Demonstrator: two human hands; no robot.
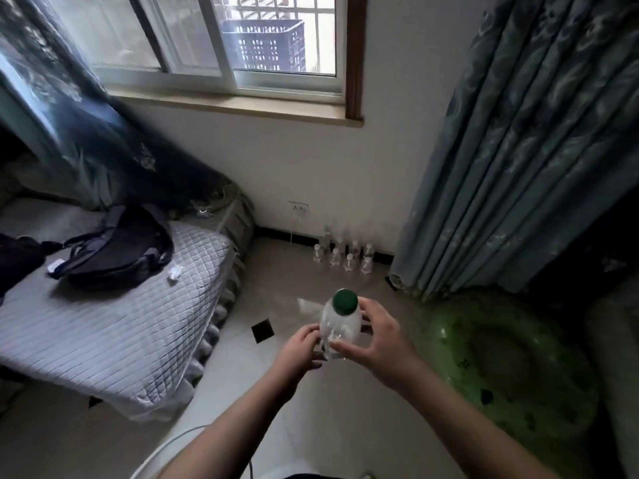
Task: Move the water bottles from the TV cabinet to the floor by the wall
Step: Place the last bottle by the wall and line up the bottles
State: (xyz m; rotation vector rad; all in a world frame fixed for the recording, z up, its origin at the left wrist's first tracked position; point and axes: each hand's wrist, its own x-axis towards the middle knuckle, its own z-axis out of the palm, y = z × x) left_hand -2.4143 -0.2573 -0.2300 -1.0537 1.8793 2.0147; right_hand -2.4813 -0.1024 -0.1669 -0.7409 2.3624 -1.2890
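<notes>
A large clear water bottle [340, 323] with a green cap is held upright in front of me, above the tiled floor. My left hand [299, 350] grips its lower left side and my right hand [378, 344] curls round its right side. Farther ahead, several small clear bottles [344, 254] with white caps stand in rows on the floor against the white wall under the window. The TV cabinet is out of view.
A bed [114, 323] with a quilted grey cover and a dark backpack [114, 250] fills the left. Grey curtains [511, 160] hang at the right above a green inflatable ring [501, 368] on the floor. A wall socket [299, 208] sits above the bottles.
</notes>
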